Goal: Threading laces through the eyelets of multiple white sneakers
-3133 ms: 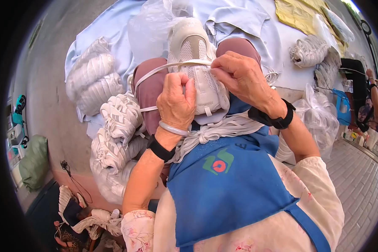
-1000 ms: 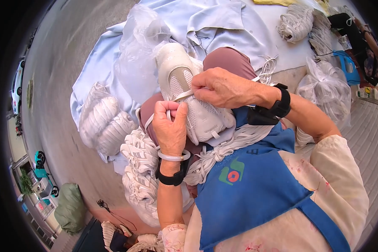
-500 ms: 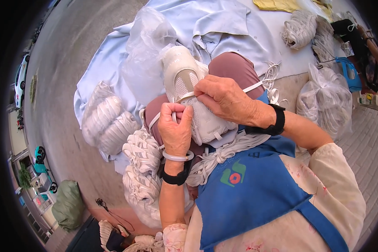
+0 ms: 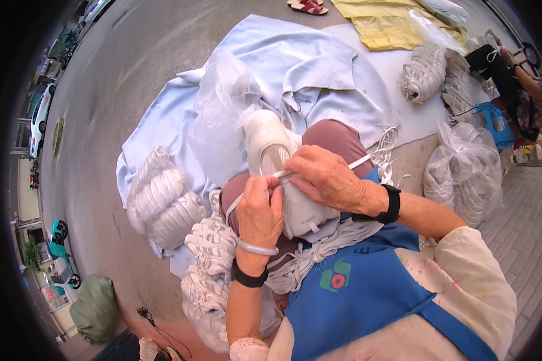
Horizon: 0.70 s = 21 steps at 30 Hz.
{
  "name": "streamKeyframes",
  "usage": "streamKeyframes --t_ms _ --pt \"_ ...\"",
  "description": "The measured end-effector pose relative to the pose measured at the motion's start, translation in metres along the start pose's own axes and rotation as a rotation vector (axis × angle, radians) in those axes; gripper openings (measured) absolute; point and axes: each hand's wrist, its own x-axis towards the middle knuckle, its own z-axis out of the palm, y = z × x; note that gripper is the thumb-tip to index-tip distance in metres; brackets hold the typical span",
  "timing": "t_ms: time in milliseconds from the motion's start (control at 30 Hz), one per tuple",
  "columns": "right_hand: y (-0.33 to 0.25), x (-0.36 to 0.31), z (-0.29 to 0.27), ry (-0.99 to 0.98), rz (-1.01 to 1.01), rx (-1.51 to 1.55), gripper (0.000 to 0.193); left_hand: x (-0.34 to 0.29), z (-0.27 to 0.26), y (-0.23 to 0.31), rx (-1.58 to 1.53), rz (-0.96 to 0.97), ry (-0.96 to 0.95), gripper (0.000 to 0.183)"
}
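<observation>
A white sneaker [image 4: 264,133] lies across my lap, its toe pointing away from me. At its lace opening, my left hand [image 4: 259,210] pinches a flat white shoelace [image 4: 283,174] between thumb and fingers. Close beside it, my right hand [image 4: 331,180] grips the same lace from the right, and a lace end runs out past that hand toward my knee. Both hands cover much of the sneaker's middle. A bundle of loose white laces [image 4: 304,256] lies across my waist over the blue apron [image 4: 355,295].
Stacked white sneakers [image 4: 211,246] stand left of my lap, with a bagged stack [image 4: 162,201] beyond. Pale blue cloth [image 4: 319,66] covers the ground ahead. A bag of sneakers [image 4: 464,171] and a blue stool [image 4: 495,125] stand right, near another person [image 4: 533,99].
The view has tilted upward, so the scene sits lower and red sandals appear at the top. My hands stay on the lace, with the left turned more knuckles-up and closer to the right.
</observation>
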Motion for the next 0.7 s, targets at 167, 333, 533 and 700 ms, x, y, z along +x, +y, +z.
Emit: streamKeyframes --t_ms 167,333,533,700 --pt "0.002 -0.008 0.002 0.058 -0.100 -0.138 0.013 0.000 -0.006 0.008 0.112 0.042 -0.092 0.007" --pt "-0.005 -0.006 0.007 0.080 -0.106 -0.133 0.013 0.005 -0.012 0.007 0.208 0.092 -0.199 0.008" --pt "-0.014 -0.011 0.006 0.080 -0.146 -0.125 0.014 -0.004 -0.015 -0.009 0.279 0.083 -0.252 0.011" --pt "-0.028 -0.005 0.022 -0.087 -0.143 -0.007 0.016 -0.020 -0.063 -0.007 0.046 -0.140 -0.283 0.007"
